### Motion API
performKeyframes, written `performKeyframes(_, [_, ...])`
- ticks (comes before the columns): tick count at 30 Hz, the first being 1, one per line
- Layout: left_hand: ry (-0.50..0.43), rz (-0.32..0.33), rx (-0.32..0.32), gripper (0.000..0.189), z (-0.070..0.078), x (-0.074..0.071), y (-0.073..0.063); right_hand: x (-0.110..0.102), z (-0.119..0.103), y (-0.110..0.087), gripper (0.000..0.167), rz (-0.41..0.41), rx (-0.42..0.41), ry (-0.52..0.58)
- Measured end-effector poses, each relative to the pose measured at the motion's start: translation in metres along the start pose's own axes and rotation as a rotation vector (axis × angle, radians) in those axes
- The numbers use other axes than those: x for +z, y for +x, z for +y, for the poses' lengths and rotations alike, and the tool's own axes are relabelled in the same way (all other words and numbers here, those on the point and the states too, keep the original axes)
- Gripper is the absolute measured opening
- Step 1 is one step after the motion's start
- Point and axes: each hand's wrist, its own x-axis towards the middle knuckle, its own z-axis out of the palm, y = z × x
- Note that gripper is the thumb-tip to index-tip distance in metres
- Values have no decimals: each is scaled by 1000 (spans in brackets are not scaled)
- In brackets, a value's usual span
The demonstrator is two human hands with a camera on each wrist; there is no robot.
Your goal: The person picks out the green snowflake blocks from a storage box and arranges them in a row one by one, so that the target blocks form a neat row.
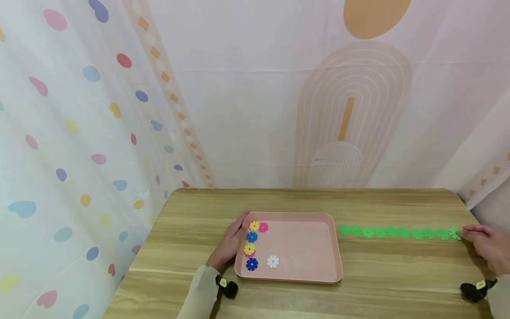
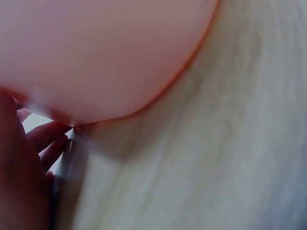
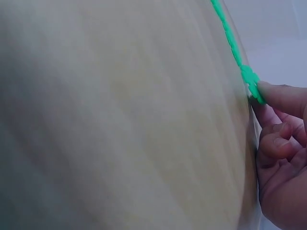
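Note:
A chain of green notched plastic discs (image 1: 403, 232) stretches across the right side of the table. Between thumb and index finger, my right hand (image 1: 486, 243) pinches its right-end disc, seen close in the right wrist view as a green disc (image 3: 251, 81); the other fingers curl in. My left hand (image 1: 227, 246) rests against the left side of a pink tray (image 1: 295, 277), its fingers fairly straight along the edge. In the left wrist view the fingers (image 2: 48, 134) touch the tray's side, though the thumb's hold is unclear there.
Along the tray's left side lie notched discs: yellow (image 1: 254, 226), pink (image 1: 263, 227), blue (image 1: 252, 237) and dark blue (image 1: 252, 264). A white disc (image 1: 272, 261) sits a little apart. Beneath everything is a wooden table (image 1: 167, 266), with patterned curtains (image 1: 247, 110) behind it.

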Motion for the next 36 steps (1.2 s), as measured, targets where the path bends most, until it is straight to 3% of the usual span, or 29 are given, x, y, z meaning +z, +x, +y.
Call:
performKeyframes(9, [1, -4, -12, 52, 0, 0, -2, 4, 1, 3, 40, 22, -41, -58])
performKeyframes(23, [3, 10, -1, 52, 0, 0, -1, 7, -4, 3, 34, 50, 5, -150])
performKeyframes(32, [1, 2, -31, 51, 0, 3, 0, 6, 0, 5, 37, 40, 30, -171])
performKeyframes(36, [2, -9, 2, 52, 2, 5, 2, 6, 1, 5, 40, 56, 54, -179])
